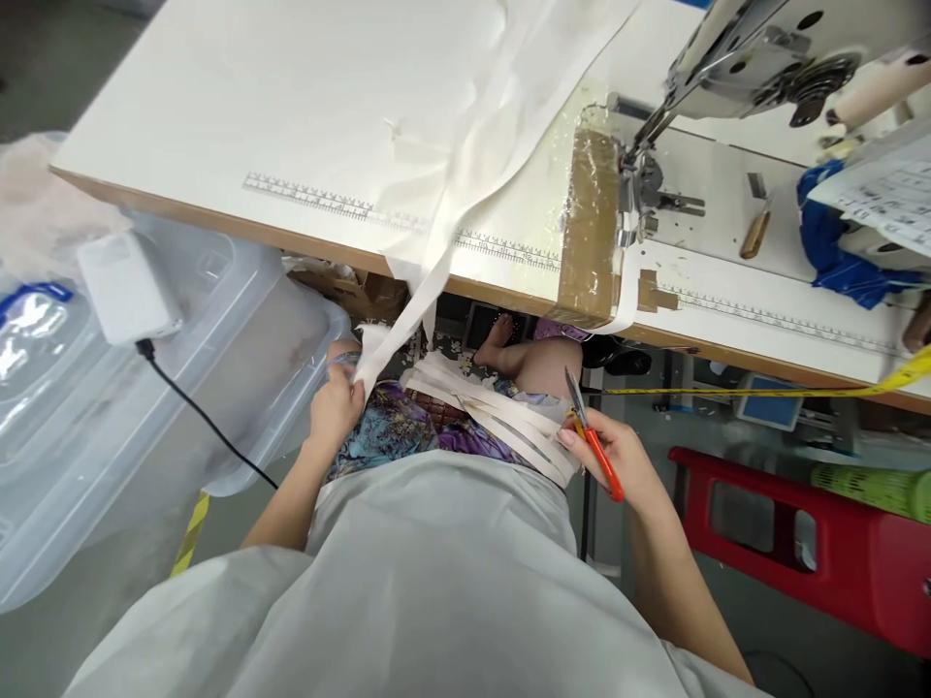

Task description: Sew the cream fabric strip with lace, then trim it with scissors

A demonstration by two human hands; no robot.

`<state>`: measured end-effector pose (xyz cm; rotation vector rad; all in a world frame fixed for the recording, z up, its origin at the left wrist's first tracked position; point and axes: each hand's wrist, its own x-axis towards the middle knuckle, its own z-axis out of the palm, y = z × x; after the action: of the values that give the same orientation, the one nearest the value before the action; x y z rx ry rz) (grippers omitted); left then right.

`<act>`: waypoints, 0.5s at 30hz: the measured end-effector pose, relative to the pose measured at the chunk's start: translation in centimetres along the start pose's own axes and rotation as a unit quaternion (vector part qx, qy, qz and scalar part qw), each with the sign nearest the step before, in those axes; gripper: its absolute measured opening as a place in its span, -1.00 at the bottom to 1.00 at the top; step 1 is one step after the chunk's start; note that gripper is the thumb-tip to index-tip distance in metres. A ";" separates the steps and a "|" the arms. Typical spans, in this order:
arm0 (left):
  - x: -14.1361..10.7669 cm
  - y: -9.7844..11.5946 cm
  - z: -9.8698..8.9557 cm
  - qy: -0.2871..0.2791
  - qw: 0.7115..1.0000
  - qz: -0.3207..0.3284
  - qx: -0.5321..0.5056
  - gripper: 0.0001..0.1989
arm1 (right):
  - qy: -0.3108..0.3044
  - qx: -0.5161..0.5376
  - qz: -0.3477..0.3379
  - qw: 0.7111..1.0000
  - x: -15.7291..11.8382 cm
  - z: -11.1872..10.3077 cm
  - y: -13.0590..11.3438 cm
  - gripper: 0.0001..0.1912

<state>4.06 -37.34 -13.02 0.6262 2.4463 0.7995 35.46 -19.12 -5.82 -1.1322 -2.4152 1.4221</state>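
My left hand (pixel 337 402) grips the lower end of a long white fabric strip (pixel 422 296), which runs up over the table edge into more white fabric on the tabletop. In my right hand (pixel 615 446) is a pair of scissors (pixel 596 448) with red-orange handles, blades pointing up and away from me. Several cut white strips (pixel 509 419) lie across my lap over the patterned cloth, and their right ends reach my right hand. Whether the right fingers also hold those strips I cannot tell.
A sewing machine (pixel 734 68) stands on the white table (pixel 254 87) at right. A wood-handled tool (pixel 756 233) lies beside it. Left is a clear plastic bin (pixel 247 291) with a white power box (pixel 129 286). At right are a yellow tape measure (pixel 815 392) and a red stool (pixel 763 543).
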 end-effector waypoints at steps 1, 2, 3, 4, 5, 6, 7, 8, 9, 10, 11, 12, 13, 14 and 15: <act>-0.7 -0.5 -0.1 -0.023 1.000 -0.002 -0.004 -0.77 | 0.000 0.009 0.007 1.000 -0.2 0.0 0.2 -0.49; -1.6 -0.4 -0.1 -0.073 0.997 0.014 -0.036 -0.72 | -0.004 0.016 0.012 1.000 -0.2 0.1 0.4 -0.49; -2.6 0.3 -0.2 -0.148 0.984 0.042 -0.092 -0.67 | -0.011 0.021 0.015 1.000 -0.2 0.3 0.3 -0.49; -3.5 1.4 -0.3 -0.237 0.956 0.068 -0.159 -0.61 | -0.021 0.025 0.016 0.999 -0.1 0.6 0.2 -0.49; -4.4 2.9 -0.4 -0.327 0.916 0.092 -0.215 -0.56 | -0.036 0.028 0.016 0.999 0.0 1.0 -0.1 -0.49; -5.1 4.5 -0.4 -0.389 0.881 0.111 -0.246 -0.54 | -0.055 0.026 0.014 0.998 0.2 1.3 -0.4 -0.49; -5.6 6.0 -0.4 -0.413 0.866 0.132 -0.248 -0.57 | -0.076 0.022 0.010 0.997 0.3 1.6 -0.8 -0.48; -5.9 7.3 -0.4 -0.404 0.870 0.162 -0.231 -0.62 | -0.098 0.015 0.005 0.995 0.5 1.8 -1.2 -0.47; -5.9 8.3 -0.4 -0.366 0.886 0.197 -0.206 -0.68 | -0.119 0.008 0.000 0.993 0.7 2.0 -1.5 -0.46; -5.8 8.9 -0.3 -0.317 0.902 0.232 -0.180 -0.71 | -0.138 0.001 -0.005 0.990 0.9 2.0 -1.8 -0.46; -5.6 9.3 -0.2 -0.272 0.912 0.260 -0.163 -0.69 | -0.151 -0.004 -0.010 0.988 1.2 2.0 -2.0 -0.45; -5.4 9.5 -0.2 -0.245 0.916 0.274 -0.159 -0.66 | -0.163 -0.008 -0.014 0.987 1.4 2.0 -2.1 -0.44; -5.2 9.5 -0.2 -0.246 0.915 0.269 -0.170 -0.65 | -0.174 -0.010 -0.020 0.984 1.7 1.9 -2.2 -0.43; -5.0 9.4 -0.2 -0.272 0.911 0.245 -0.190 -0.64 | -0.186 -0.010 -0.026 0.982 2.0 1.8 -2.2 -0.42; -4.8 9.3 -0.2 -0.311 0.903 0.206 -0.215 -0.62 | -0.198 -0.009 -0.032 0.980 2.3 1.7 -2.1 -0.41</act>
<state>10.19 -33.38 -5.52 1.0456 1.5129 1.0590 31.88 -19.43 -5.67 -0.8254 -2.6955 1.7503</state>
